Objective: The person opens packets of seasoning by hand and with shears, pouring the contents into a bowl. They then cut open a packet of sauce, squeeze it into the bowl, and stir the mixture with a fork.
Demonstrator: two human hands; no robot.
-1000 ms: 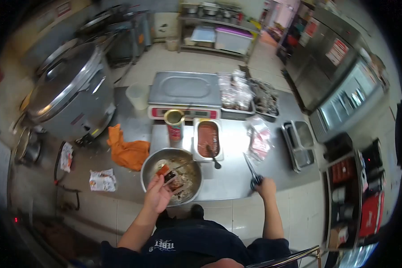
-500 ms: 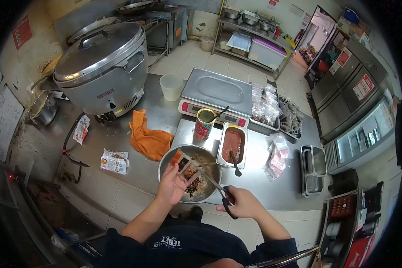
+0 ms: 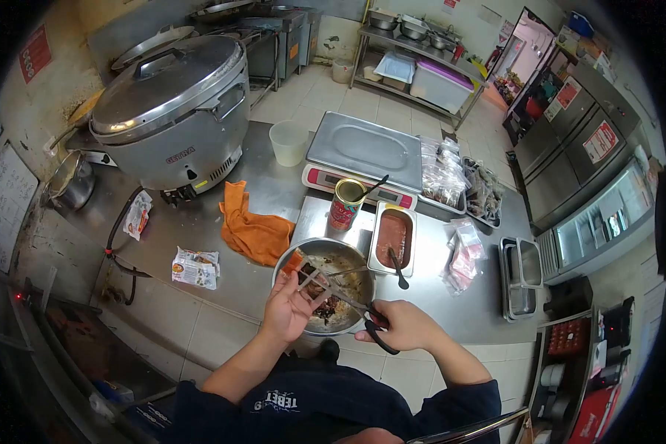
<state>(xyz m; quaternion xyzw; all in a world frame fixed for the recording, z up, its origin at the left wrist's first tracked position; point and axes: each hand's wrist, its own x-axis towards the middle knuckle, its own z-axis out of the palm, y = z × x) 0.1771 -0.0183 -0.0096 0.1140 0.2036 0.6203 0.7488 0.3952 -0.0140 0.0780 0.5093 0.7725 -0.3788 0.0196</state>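
Observation:
My left hand [image 3: 285, 309] grips a small plastic sachet [image 3: 294, 262], orange at its upper end and clear lower down, over a steel mixing bowl [image 3: 370, 300]. Black-handled scissors [image 3: 378, 337] are in my right hand [image 3: 405, 327], their blades reaching left to the sachet. Beneath, the bowl contains a pale mixture with dark, reddish-brown bits, partly hidden by my left hand and the scissors. Right of the bowl stands a steel pan [image 3: 409, 214] of reddish-brown paste with a black-handled utensil. An opened tin [image 3: 342, 213] with a dark handle sticking out stands behind the bowl.
An orange cloth [image 3: 255, 231] and torn packets [image 3: 196, 268] lie left of the bowl. Behind are a large rice cooker [image 3: 177, 118], a translucent tub [image 3: 287, 143] and a scale [image 3: 366, 152]. Bagged food [image 3: 464, 255] and metal containers [image 3: 522, 277] sit to the right.
The scissors' handles and blades have come closer together at the sachet. The bowl and counter items appear slightly further right as the view shifts.

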